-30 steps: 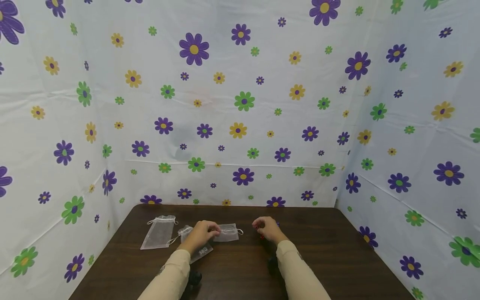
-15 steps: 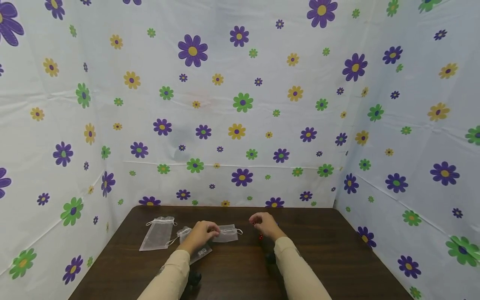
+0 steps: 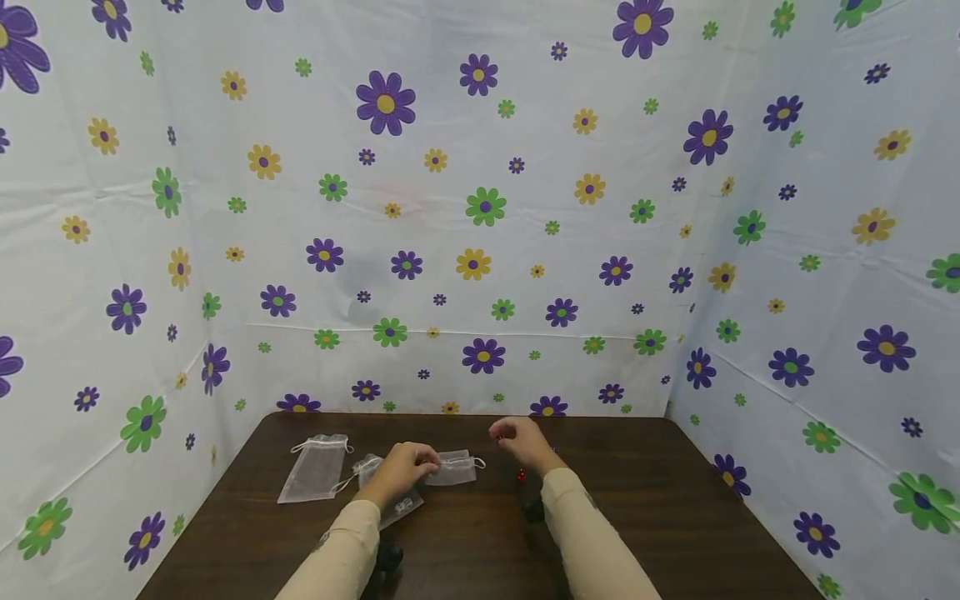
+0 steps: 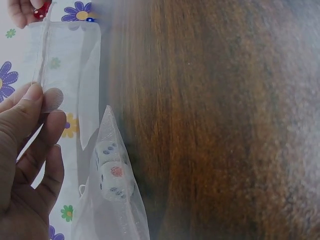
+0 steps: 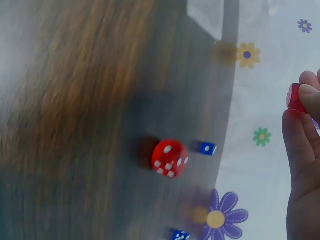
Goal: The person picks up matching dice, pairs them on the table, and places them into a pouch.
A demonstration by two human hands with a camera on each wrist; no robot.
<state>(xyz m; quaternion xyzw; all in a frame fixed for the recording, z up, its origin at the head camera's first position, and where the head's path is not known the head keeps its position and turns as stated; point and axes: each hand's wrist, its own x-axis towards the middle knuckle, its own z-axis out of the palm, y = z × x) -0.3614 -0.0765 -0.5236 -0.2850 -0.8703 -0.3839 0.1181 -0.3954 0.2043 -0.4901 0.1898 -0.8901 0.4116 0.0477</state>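
Across comes the right hand (image 3: 522, 440), further toward the left hand and the desk's far edge than 1 second ago, and that leaves 1 red die uncovered behind it, while the left hand (image 3: 401, 471) holds its place. Look at the right wrist view: thumb and fingers are clamped on another die, the raised red die (image 5: 296, 97), clear of the desk (image 3: 675, 517). Over on the other side, the left thumb and fingers pinch a sheer white bag (image 3: 453, 467) near its drawstring, 1 fingertip showing through the mesh; whether the bag touches the desk, I cannot tell. That puts the gripped die just to the right of the gripped bag, toward the far edge. Down on the desk, a bit right of centre, sits the uncovered red die (image 5: 171, 158), white pips showing, with 1 blue die (image 5: 208, 148) near it on the far-edge side and another small blue die (image 5: 180, 235) further toward the right edge. Partly under the left forearm lies a second bag (image 3: 405, 508), and through its mesh show at least 2 white dice (image 4: 116, 175). Nearer the far left corner, a third bag (image 3: 313, 473) lies flat, drawstring end toward the far edge. Beyond the desk hangs a flowered curtain (image 3: 435, 242).
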